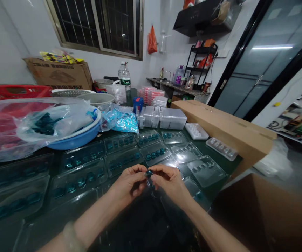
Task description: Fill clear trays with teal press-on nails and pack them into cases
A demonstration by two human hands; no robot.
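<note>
My left hand (129, 184) and my right hand (168, 182) meet over the dark table, fingers pinched together on one small dark teal piece (148, 173) held between them. Just beyond the hands lie several clear plastic blister trays (155, 152), many with small teal pieces seated in their pockets, some with bare pockets (206, 169). More filled trays (79, 181) spread to the left of my left forearm.
A blue basin (79, 138) with a plastic bag of dark pieces sits at the left, beside a bag of blue items (121, 120). Stacked clear boxes (164, 117) stand behind the trays. A long cardboard box (224, 127) runs along the right; another carton (266, 210) is near right.
</note>
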